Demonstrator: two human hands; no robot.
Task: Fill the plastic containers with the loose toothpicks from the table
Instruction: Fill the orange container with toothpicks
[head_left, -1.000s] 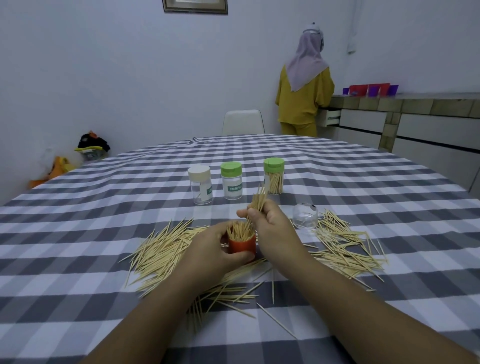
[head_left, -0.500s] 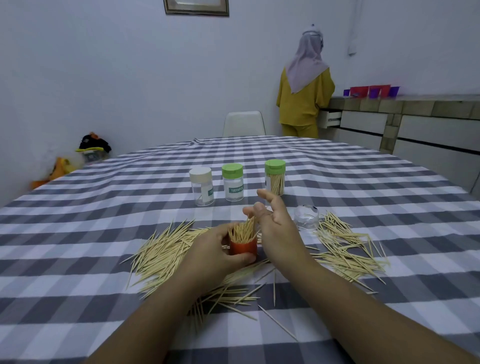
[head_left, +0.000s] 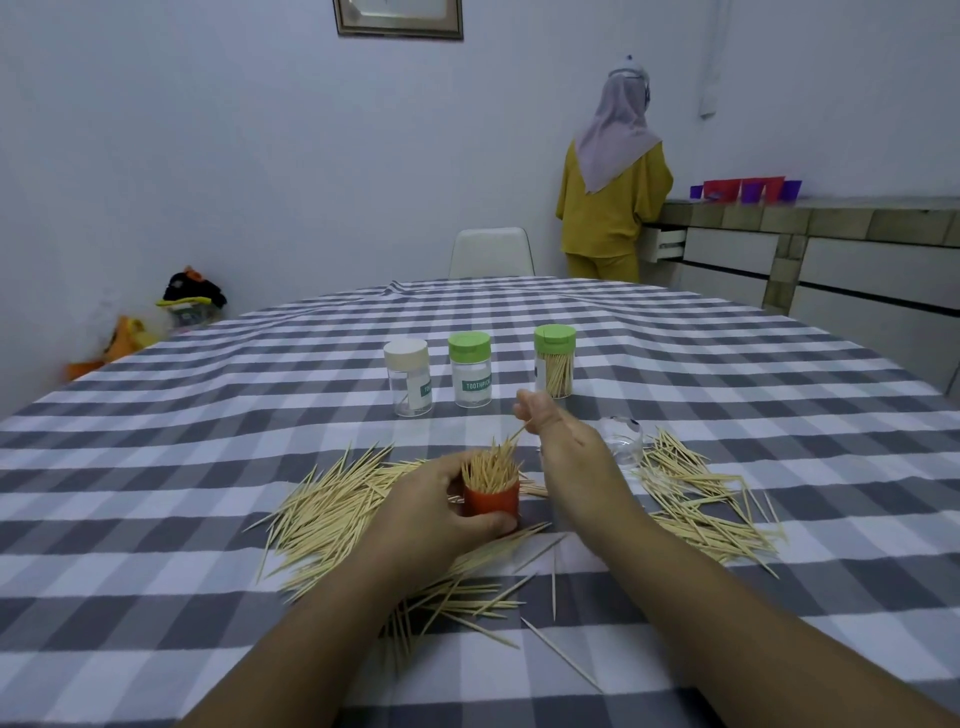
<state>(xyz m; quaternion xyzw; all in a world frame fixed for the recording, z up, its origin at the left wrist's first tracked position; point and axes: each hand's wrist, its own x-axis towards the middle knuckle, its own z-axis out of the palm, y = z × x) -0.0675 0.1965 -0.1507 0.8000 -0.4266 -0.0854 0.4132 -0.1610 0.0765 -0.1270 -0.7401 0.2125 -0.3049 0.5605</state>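
On the table (head_left: 156, 467), three capped jars (head_left: 470, 371), one orange cap (head_left: 491, 500), two toothpick piles (head_left: 332, 514).

Dim, even indoor light, soft shadows, wide-angle bending at edges

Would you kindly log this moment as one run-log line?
left hand: grips orange container | right hand: pinches toothpick above it | loose toothpicks: remain on table

Three lidded containers (head_left: 470, 370) stand upright, one orange cap (head_left: 491, 500) holds toothpicks, two hands (head_left: 563, 444) work.
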